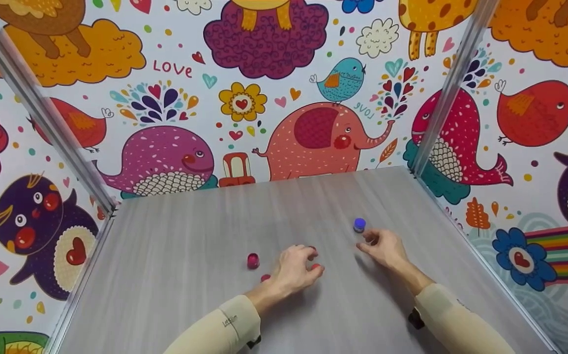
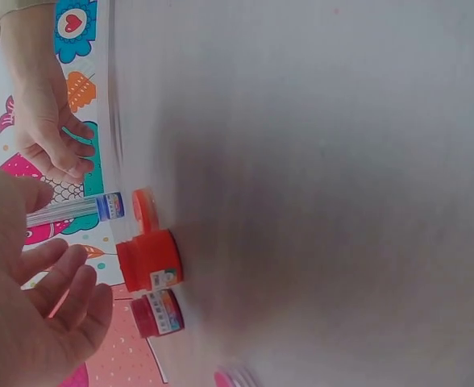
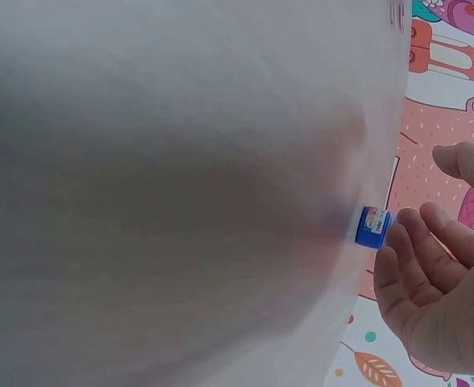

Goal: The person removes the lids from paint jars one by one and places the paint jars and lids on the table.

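Observation:
My left hand hovers over the tabletop with loosely bent fingers and thumb apart, holding nothing. By it in the left wrist view are an orange-red jar, a darker red jar and an orange-red round piece like a lid. A pink jar stands to the left of that hand. On the right, a small blue-capped jar stands just beyond the fingers of my right hand. Those fingers are relaxed and apart from the thumb; whether they touch the jar I cannot tell.
The grey wood-grain table is enclosed by walls printed with cartoon animals. Metal frame posts rise at the back corners. A small reddish object shows partly from behind the left wrist.

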`<state>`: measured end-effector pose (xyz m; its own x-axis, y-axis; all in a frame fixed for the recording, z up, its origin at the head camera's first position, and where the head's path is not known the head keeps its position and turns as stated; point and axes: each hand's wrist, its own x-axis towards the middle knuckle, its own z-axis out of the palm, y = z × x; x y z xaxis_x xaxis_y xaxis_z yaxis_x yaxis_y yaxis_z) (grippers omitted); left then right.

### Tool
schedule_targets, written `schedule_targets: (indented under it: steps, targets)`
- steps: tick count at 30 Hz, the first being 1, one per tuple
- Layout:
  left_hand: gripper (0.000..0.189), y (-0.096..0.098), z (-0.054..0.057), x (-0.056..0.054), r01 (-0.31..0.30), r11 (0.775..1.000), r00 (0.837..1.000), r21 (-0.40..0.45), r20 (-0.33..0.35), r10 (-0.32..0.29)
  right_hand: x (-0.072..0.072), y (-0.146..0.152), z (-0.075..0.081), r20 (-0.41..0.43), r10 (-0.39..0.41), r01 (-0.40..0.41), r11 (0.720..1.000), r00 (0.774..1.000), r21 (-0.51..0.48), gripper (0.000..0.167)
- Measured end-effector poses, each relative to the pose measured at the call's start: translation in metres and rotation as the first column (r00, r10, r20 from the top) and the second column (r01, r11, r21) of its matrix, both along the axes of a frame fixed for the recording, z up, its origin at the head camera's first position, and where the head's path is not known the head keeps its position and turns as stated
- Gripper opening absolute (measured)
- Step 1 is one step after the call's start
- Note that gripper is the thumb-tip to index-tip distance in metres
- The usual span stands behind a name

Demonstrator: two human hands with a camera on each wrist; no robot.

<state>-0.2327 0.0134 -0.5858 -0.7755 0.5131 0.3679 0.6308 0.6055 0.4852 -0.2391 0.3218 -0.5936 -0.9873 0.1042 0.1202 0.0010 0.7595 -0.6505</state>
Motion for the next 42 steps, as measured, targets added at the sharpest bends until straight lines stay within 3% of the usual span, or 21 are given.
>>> schedule_targets:
  steps: [5, 10, 18, 27, 36, 42]
  targets:
    - [0.030, 0.004, 0.003, 0.000, 0.001, 1.000, 0.999, -0.022, 0.052, 0.000, -0.001, 0.002, 0.001, 0.016, -0.020, 0.020, 1.000, 1.000, -0.006, 0.040]
    - [0.034, 0.010, 0.004, -0.001, 0.002, 0.999, 0.998, -0.048, 0.060, 0.001, -0.004, 0.003, 0.000, 0.004, -0.030, 0.030, 1.000, 1.000, 0.003, 0.041]
    - [0.035, 0.019, 0.005, 0.000, 0.011, 0.999, 0.999, -0.049, 0.042, -0.009, -0.010, 0.006, -0.005, 0.010, -0.048, 0.048, 0.999, 0.999, 0.010, 0.045]
    - [0.036, 0.028, 0.004, -0.003, -0.001, 0.999, 1.000, -0.050, -0.026, -0.001, -0.018, 0.011, -0.006, 0.001, -0.079, 0.079, 0.997, 0.997, 0.016, 0.050]
    - [0.037, 0.036, 0.003, -0.004, -0.005, 0.994, 0.999, -0.106, 0.034, 0.008, -0.022, 0.014, -0.006, 0.041, -0.101, 0.101, 0.995, 0.994, -0.014, 0.053]
    - [0.038, 0.041, 0.003, -0.007, -0.010, 0.993, 0.998, -0.120, 0.056, 0.017, -0.026, 0.015, -0.006, 0.112, -0.109, 0.115, 0.992, 0.988, -0.045, 0.056]
